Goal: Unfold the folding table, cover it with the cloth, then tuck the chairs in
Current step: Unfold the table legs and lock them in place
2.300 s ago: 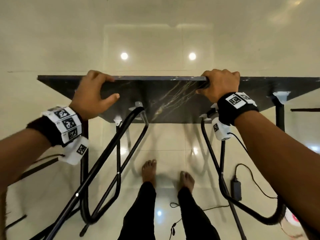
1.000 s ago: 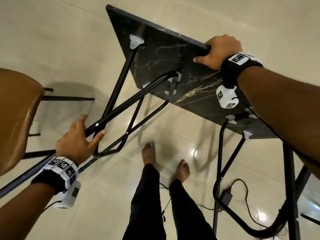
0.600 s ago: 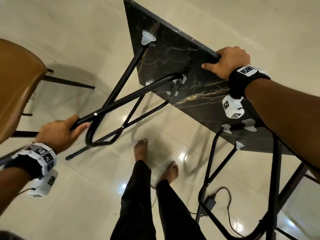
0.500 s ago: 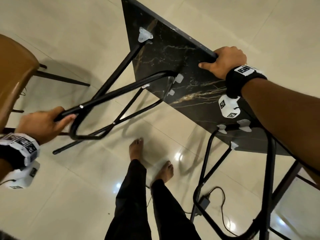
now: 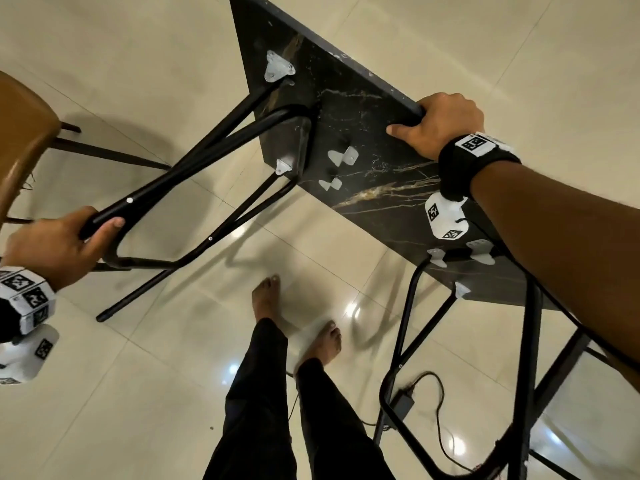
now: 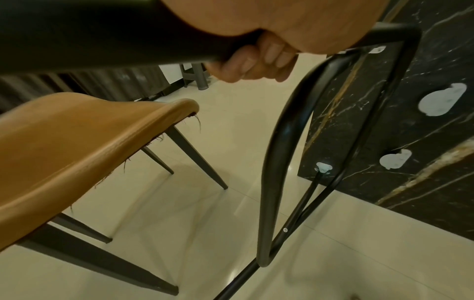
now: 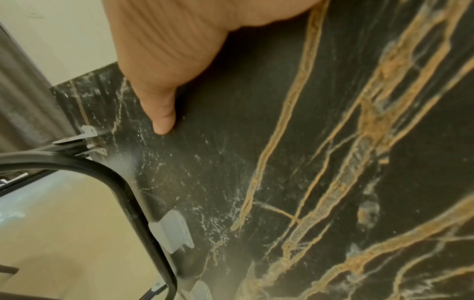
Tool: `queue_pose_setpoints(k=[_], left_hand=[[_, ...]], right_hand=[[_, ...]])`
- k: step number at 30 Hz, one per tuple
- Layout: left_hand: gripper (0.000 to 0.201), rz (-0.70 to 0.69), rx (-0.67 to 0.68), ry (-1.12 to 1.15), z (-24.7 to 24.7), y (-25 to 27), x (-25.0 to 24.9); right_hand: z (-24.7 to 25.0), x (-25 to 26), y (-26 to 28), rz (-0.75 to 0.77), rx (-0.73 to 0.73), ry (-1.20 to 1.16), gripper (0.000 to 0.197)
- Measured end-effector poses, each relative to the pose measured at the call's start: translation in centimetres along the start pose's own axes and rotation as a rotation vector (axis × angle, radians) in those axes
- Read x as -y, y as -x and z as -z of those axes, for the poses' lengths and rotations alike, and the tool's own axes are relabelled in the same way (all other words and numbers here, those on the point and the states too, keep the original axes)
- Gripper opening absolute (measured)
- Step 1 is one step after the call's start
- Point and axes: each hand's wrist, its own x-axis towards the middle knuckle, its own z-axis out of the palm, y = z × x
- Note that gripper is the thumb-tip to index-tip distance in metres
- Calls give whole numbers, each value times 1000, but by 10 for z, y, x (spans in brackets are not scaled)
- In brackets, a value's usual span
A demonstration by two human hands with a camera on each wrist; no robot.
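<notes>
The folding table's black marble-patterned top stands on edge, its underside facing me. My right hand grips its upper edge, fingers over the far side and thumb flat on the underside. My left hand grips the black tubular leg frame, which is swung out from the top at an angle; the left wrist view shows my fingers curled round the tube. A thin brace rod runs from the top to the leg loop. The second leg frame stands at the right. No cloth is in view.
A tan-seated chair with dark legs stands close at the left, beside my left hand. My bare feet stand on the glossy cream tile floor. A black power adapter with its cord lies on the floor under the right leg frame.
My left hand went from the table's top edge to the left leg frame and pulled it outward and left, away from the top. The right hand has kept its grip on the edge.
</notes>
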Motion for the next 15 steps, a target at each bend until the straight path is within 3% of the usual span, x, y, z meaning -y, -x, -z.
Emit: queue_pose_setpoints(k=[2,4,15], left_hand=[[52,49,-29,-41,-5,-7,13],[50,12,15,-90,-6,4,-17],[58,30,106,-99,-15,37,-74]], right_hand=[[0,-1,-1,-3,-6,1,59],[0,0,-1,-10,-10,0,59],[2,4,4,-14,2,-3,58]])
